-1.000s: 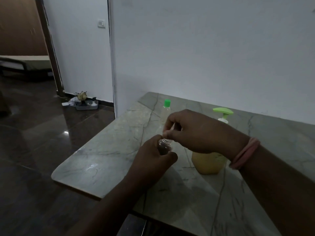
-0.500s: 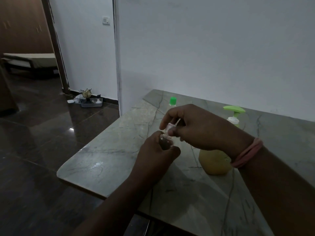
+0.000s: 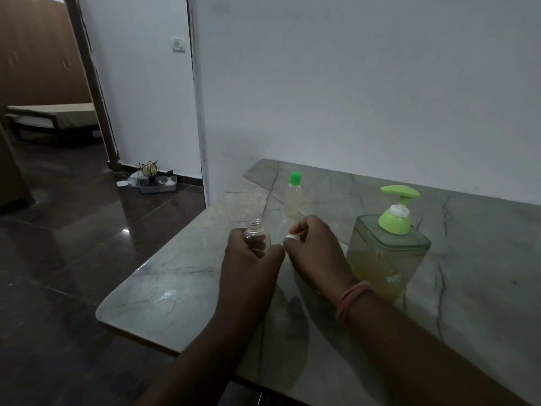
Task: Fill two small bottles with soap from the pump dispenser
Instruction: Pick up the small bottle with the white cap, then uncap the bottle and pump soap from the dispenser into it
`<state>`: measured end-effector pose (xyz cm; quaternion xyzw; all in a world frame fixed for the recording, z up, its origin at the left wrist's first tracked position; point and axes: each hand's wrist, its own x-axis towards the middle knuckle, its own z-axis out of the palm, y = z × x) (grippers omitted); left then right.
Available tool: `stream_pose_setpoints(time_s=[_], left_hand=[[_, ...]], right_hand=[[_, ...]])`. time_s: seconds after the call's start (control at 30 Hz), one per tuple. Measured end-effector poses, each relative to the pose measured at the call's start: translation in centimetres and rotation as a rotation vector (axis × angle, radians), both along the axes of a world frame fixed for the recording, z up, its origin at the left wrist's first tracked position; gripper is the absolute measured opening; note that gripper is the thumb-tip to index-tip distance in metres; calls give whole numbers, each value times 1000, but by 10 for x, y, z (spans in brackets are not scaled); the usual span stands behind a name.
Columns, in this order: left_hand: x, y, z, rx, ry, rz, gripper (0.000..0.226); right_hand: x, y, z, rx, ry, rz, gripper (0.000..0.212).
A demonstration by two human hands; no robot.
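Both hands are up over the table's near edge, close together but not touching: my left hand (image 3: 248, 259) is wrapped around a small clear bottle (image 3: 256, 234), held upright with its threaded neck open at the top, and my right hand (image 3: 316, 253) pinches a small white cap (image 3: 292, 237) between thumb and fingers just beside it. I take this as the uncapping step done for this bottle, which looks empty. Next I would need somewhere to park the cap, then bring the open neck under the spout of the pump dispenser (image 3: 389, 253), which stands just right of my right hand with yellowish soap filling its lower part; the neck is narrow, so the aim has to be close or soap will run down the outside. A second bottle (image 3: 293, 197) with a green cap stands farther back, behind my hands, with a pale liquid that I cannot judge the level of. Everything sits on a grey veined marble table (image 3: 175, 288) against a plain white wall (image 3: 366, 98). To the left is dark polished floor (image 3: 58, 244), a doorway (image 3: 44, 83) onto another room, and a wall switch (image 3: 178, 44). Light is dim.
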<state>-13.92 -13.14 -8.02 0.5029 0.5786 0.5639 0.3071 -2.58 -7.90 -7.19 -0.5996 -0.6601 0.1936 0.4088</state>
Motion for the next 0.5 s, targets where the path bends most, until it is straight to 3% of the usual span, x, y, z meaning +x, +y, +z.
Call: stream_pose_setpoints(time_s=[0.17, 0.3, 0.43, 0.5], left_hand=[[0, 3, -2, -19, -3, -10, 40], [1, 4, -3, -15, 0, -18, 39], [1, 3, -3, -1, -24, -61, 34], [2, 1, -1, 13, -28, -88, 36]], right_hand=[[0, 2, -8, 38, -172, -61, 8], [-7, -11, -1, 75, -195, -5, 28], [0, -36, 47, 386, -246, 1, 9], [9, -50, 77, 505, -204, 33, 13]])
